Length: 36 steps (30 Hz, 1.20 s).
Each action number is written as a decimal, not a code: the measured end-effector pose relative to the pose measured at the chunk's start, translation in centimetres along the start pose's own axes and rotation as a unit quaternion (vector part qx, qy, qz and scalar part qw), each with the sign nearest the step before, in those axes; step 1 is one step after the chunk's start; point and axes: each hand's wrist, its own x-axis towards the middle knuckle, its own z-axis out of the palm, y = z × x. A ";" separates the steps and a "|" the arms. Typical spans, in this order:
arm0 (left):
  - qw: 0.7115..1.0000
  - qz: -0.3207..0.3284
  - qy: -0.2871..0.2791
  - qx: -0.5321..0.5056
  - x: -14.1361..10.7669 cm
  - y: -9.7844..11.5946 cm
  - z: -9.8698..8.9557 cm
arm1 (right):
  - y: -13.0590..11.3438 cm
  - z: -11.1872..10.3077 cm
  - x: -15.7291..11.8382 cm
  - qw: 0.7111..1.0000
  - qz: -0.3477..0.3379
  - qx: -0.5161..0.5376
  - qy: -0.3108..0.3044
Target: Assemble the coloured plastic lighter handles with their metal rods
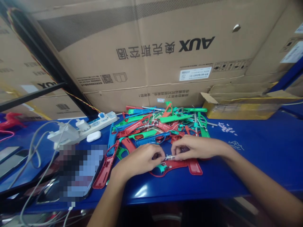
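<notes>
A red plastic shell (175, 164) with a green part lies on the blue table just under both hands. Over it, my right hand (189, 147) pinches a small clear and metallic piece (170, 157). My left hand (151, 155) is closed at the left end of that piece, its thumb and forefinger together near thin white wires; what they grip is too small to make out. Behind the hands spreads a pile of red, green and blue plastic shells (142, 129) with wires and metal rods. Another red shell (106, 170) rests left of my left hand.
A power strip (82, 134) with chargers, a white earbud case (94, 136) and a phone (82, 173) are at the left. An open cardboard box (241, 107) stands at the back right. Small pinkish pieces (226, 128) and thin pins (236, 145) lie beyond my right forearm.
</notes>
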 end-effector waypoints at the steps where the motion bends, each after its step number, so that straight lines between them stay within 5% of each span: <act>1: 1.000 0.000 0.000 -0.002 0.0 0.0 0.0 | -0.1 0.0 0.0 1.000 -0.001 -0.002 0.003; 18: 1.000 -0.009 0.006 0.020 -0.1 0.8 -0.5 | -0.2 0.4 0.2 1.000 0.006 0.001 -0.001; 36: 0.997 0.068 0.024 0.038 0.1 0.4 0.0 | -0.4 0.4 0.1 1.000 -0.026 -0.014 -0.007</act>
